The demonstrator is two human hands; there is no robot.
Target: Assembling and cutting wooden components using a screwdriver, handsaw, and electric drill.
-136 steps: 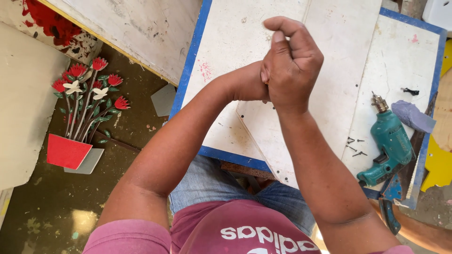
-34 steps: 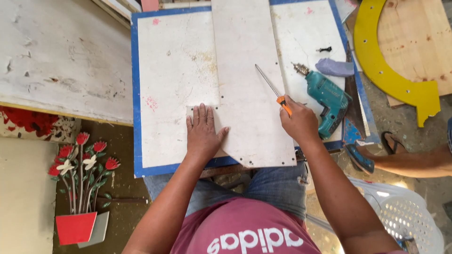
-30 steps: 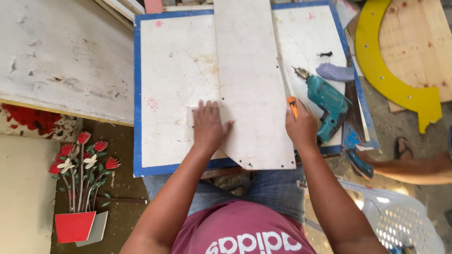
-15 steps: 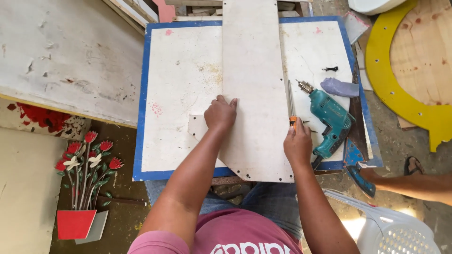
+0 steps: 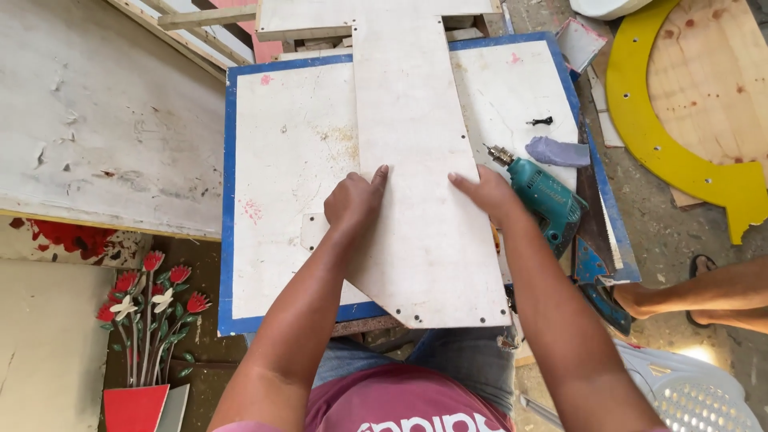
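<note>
Pressing down on a long white board (image 5: pixel 424 160), we keep both hands on its upper face. Our left hand (image 5: pixel 356 200) rests half curled on the left side of the board, knuckles bent, fingertips touching the surface and gripping nothing. Our right hand (image 5: pixel 488 192) lies flat and spread near the right edge of the board, fingers pointing left, also closed on nothing.

The board lies lengthwise across the table (image 5: pixel 272 160), a white top with a blue border. The near end of the board overhangs the table edge above our lap and shows small holes along its rim; the far end reaches a second white panel (image 5: pixel 320 16) beyond the table.

Just beside our right hand, a teal drill (image 5: pixel 548 200) lies on the table, chuck pointing up-left. A grey cloth (image 5: pixel 556 150) and a black screw (image 5: pixel 541 122) lie beyond it. A hand saw (image 5: pixel 596 232) lies along the right edge of the table. A yellow curved wooden piece (image 5: pixel 680 164) rests on the floor to the right. Red wooden flowers (image 5: pixel 148 308) stand at the lower left.
</note>
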